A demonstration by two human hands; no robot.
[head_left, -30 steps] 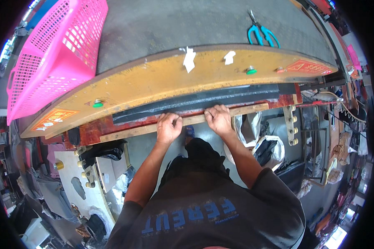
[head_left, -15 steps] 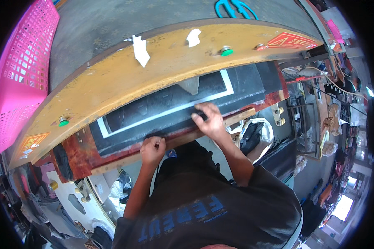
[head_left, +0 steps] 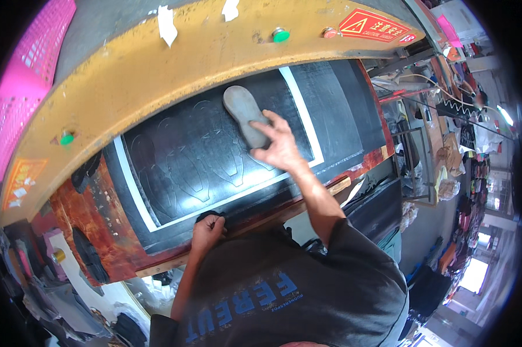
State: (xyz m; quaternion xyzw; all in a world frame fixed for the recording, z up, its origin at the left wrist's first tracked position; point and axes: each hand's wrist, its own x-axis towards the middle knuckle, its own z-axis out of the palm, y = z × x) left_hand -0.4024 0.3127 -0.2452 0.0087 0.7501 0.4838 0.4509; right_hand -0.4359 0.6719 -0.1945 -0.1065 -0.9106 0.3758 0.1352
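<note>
My right hand (head_left: 277, 141) reaches over a black sheet (head_left: 226, 191), fingers spread, fingertips touching the near part of a grey shoe-sole-shaped piece (head_left: 241, 107). That piece lies inside a white rectangular border (head_left: 306, 115). Faint sole and shoe-part outlines (head_left: 186, 168) show on the sheet left of it. At the sheet's near edge, my left hand (head_left: 208, 232) is closed, with a small black piece (head_left: 206, 215) at its fingers. What that black piece is, I cannot make out.
A yellow machine beam (head_left: 203, 52) with a green button (head_left: 280, 35) arches over the sheet's far side. Beneath the sheet is a worn reddish board (head_left: 99, 220), with dark sole-shaped pieces (head_left: 90, 254) on its left end. A pink basket (head_left: 24, 87) stands far left.
The board now shows farther out from the beam, and the grey piece is fully exposed. My right hand has moved from the near edge onto it. My left hand remains near the front edge, closed.
</note>
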